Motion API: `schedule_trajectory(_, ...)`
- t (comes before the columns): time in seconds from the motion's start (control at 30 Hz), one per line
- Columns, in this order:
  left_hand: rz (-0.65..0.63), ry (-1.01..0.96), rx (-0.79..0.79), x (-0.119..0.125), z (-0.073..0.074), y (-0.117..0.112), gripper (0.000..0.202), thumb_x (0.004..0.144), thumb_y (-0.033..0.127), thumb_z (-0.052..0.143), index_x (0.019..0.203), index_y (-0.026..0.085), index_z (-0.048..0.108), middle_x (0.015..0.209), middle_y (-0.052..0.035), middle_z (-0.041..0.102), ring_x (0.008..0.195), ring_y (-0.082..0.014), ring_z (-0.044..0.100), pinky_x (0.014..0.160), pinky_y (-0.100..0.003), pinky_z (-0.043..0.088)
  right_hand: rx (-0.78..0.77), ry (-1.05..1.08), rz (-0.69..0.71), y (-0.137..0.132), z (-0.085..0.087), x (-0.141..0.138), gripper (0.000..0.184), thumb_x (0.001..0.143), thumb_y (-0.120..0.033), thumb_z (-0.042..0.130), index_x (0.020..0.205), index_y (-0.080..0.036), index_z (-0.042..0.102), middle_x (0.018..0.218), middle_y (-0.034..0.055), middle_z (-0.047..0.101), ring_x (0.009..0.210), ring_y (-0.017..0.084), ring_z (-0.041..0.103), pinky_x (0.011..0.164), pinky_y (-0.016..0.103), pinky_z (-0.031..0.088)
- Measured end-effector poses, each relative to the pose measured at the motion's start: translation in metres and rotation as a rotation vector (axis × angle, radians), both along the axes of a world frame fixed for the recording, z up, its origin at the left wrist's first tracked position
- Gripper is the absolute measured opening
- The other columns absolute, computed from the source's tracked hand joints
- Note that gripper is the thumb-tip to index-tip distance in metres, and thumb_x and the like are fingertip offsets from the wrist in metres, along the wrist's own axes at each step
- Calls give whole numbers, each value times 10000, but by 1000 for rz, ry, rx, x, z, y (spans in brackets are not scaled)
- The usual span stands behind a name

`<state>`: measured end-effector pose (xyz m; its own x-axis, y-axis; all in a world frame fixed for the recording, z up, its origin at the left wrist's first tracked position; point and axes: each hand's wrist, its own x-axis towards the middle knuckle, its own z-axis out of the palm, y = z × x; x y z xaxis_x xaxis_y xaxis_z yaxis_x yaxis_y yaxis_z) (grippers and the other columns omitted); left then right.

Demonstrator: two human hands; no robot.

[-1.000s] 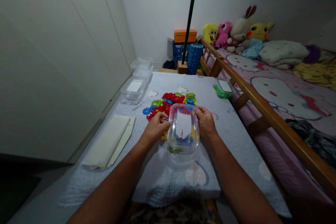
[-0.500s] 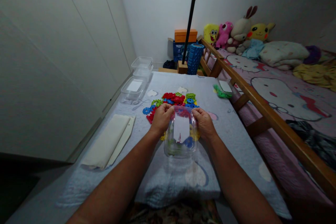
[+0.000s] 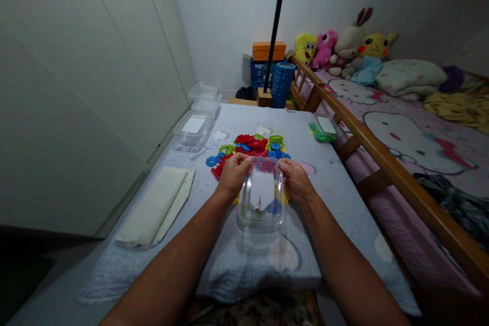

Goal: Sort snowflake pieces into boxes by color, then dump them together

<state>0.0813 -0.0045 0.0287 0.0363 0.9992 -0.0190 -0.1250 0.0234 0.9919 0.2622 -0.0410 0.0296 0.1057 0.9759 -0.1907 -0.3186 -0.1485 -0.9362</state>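
Note:
A clear plastic container [image 3: 262, 196] with a white label is held just above the quilted table cover, with a few coloured pieces showing through it. My left hand [image 3: 234, 174] grips its left far corner and my right hand [image 3: 294, 179] grips its right far corner, fingers curled over the rim. Just beyond the container lies a pile of red, blue, green and yellow gear-shaped toy pieces [image 3: 250, 148].
Stacked clear containers [image 3: 198, 114] stand at the far left of the table, and a small container with green pieces [image 3: 324, 131] at the far right. A folded white cloth [image 3: 157, 206] lies left. A wooden bed rail [image 3: 385, 160] runs along the right, a black pole [image 3: 274, 30] stands behind.
Both hands slid from the container's sides up to its far corners, and the container tilted and shifted slightly left and towards me.

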Motion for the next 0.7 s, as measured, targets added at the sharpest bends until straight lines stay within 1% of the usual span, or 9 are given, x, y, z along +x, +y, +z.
schedule_trajectory(0.23, -21, -98, -57, 0, 0, 2, 308, 657, 409, 790, 667, 183, 580, 610, 41, 549, 549, -90, 451, 553, -221, 360, -2, 24, 23, 1, -5, 3, 391, 619, -469, 841, 699, -218, 552, 517, -90, 468, 415, 59, 323, 383, 192, 239)
schedule_trajectory(0.4, -29, -108, -107, -2, 3, 2, 324, 632, 419, 813, 670, 181, 597, 614, 37, 567, 545, -92, 462, 553, -227, 368, -5, 3, -5, -3, 2, 4, 438, 597, -503, 878, 745, -209, 589, 563, -75, 534, 454, 66, 402, 410, 185, 316)
schedule_trajectory(0.47, -14, -112, -119, -2, 4, 2, 340, 626, 430, 829, 679, 180, 605, 614, 42, 566, 545, -93, 464, 554, -228, 374, -26, -35, 10, -6, 5, 6, 451, 598, -517, 887, 767, -207, 605, 578, -72, 559, 463, 68, 435, 414, 178, 336)
schedule_trajectory(0.57, 13, -114, -112, -4, 8, 1, 367, 620, 446, 852, 707, 171, 625, 627, 43, 571, 558, -91, 480, 559, -223, 388, -63, -101, 54, -11, 7, 12, 452, 565, -460, 920, 792, -205, 624, 606, -63, 604, 479, 75, 492, 415, 169, 357)
schedule_trajectory(0.7, -27, -162, -131, -14, 14, -8, 447, 633, 510, 863, 806, 172, 627, 688, 38, 594, 578, -84, 511, 548, -209, 393, -55, -96, 48, -10, 8, 18, 437, 537, -384, 935, 787, -201, 626, 625, -56, 633, 488, 81, 530, 430, 174, 395)
